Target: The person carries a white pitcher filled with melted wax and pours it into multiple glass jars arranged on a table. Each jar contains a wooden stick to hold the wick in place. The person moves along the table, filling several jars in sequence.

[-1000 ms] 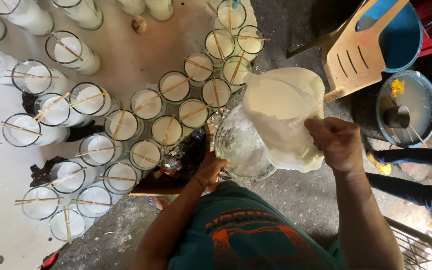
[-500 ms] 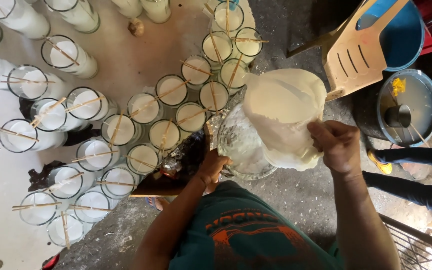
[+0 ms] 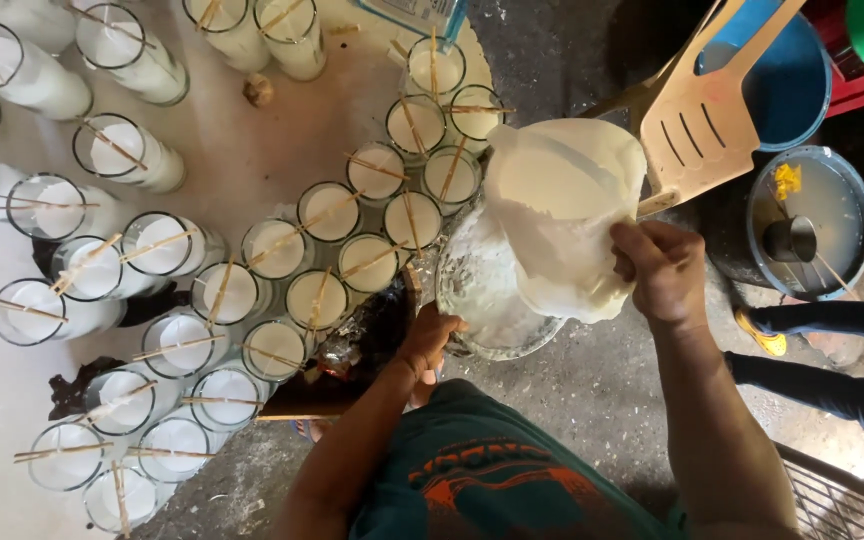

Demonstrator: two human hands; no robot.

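over the glass jar (image 3: 487, 300), right hand (image 3: 664, 270) grips the wax-coated jug (image 3: 562, 215) from its right; left hand (image 3: 432, 335) steadies the jar's left rim.

Wax-crusted cream jug (image 3: 562, 215): tilted, full of pale liquid, held above clear glass jar (image 3: 482, 295). Jar: wide-mouthed, spattered white inside, leaning at edge of surface beside rows of filled glasses.

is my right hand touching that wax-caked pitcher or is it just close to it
Touching. The head view shows the right hand with its fingers wrapped around the near side of the wax-caked pitcher, with no gap between them.
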